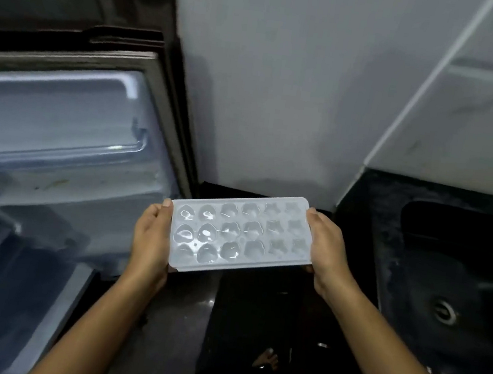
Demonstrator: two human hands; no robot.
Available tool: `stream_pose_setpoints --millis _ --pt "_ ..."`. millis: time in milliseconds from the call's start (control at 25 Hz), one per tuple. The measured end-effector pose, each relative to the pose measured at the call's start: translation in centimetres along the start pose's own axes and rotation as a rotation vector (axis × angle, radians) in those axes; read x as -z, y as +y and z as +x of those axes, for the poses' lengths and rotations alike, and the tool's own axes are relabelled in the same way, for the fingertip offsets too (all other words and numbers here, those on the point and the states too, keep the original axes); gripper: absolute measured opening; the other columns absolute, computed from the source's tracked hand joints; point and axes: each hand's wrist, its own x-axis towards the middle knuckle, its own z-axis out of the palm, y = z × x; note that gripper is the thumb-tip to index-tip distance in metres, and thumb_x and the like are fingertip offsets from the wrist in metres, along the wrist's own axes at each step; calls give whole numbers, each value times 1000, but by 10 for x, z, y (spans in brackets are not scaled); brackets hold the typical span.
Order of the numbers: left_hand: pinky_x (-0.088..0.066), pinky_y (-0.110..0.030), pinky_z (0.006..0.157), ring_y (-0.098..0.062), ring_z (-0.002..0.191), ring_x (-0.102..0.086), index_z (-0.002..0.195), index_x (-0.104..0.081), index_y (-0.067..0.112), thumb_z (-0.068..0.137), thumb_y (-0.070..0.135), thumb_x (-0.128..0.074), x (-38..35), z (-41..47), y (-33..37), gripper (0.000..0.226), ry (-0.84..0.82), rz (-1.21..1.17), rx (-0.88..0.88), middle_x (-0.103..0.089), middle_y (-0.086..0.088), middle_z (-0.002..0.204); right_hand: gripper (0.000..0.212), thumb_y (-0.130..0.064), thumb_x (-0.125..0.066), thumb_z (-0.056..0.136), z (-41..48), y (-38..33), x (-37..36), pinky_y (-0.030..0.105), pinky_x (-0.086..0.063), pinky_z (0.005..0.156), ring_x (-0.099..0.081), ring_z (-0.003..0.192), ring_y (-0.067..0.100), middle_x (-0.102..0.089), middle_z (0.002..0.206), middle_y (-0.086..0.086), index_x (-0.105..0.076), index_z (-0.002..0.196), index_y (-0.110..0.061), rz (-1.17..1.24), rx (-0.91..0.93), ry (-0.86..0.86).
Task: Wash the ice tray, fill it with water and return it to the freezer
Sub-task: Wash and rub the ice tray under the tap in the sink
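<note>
A white plastic ice tray (241,234) with several shaped cells is held level in the air at the middle of the view. My left hand (152,237) grips its left short end, thumb on the top rim. My right hand (325,252) grips the right short end the same way. The cells glisten; whether they hold water I cannot tell. The open freezer door (61,120) stands to the left, its pale inner liner facing me.
A black sink (458,275) with a metal drain (444,312) lies to the right in a dark counter. A white wall (283,82) rises behind the tray. Dark floor and a bare foot (266,358) show below.
</note>
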Motion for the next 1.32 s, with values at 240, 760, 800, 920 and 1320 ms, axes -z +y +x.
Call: stream_pose_setpoints --millis 240,760,800,920,1320 --pt "-54 -36 66 -23 70 -65 89 -59 14 110 34 -53 -126 17 -6 29 -184 60 29 -70 -4 76 36 -28 -45 110 36 -18 96 12 -37 39 -63 56 6 -72 79 1 -68 88 -13 34 -8 210" --pt "-58 -42 75 -31 86 -68 114 -63 4 111 31 -51 -358 20 -17 30 -716 267 77 -72 -13 93 37 -34 -43 110 46 -27 248 13 -37 39 -67 58 5 -76 81 -1 -70 94 -15 196 -54 713" --pt "-58 -39 72 -30 85 -68 114 -62 4 111 30 -51 -376 19 -20 29 -759 276 83 -72 -13 93 37 -35 -43 110 47 -26 257 16 -36 39 -66 55 6 -75 79 -1 -70 95 -15 210 -57 755" --pt "-57 -40 74 -30 84 -68 103 -63 9 111 31 -52 -436 18 -25 26 -919 315 111 -73 -11 89 37 -36 -43 110 50 -24 281 18 -32 39 -62 50 8 -73 72 -2 -69 95 -14 270 -75 895" --pt "-61 -40 70 -28 83 -76 110 -70 8 108 25 -56 -567 0 -57 21 -1419 581 50 -80 -12 97 31 -27 -53 107 43 6 323 43 -55 78 -69 87 30 -72 95 16 -69 96 -3 299 -65 1406"
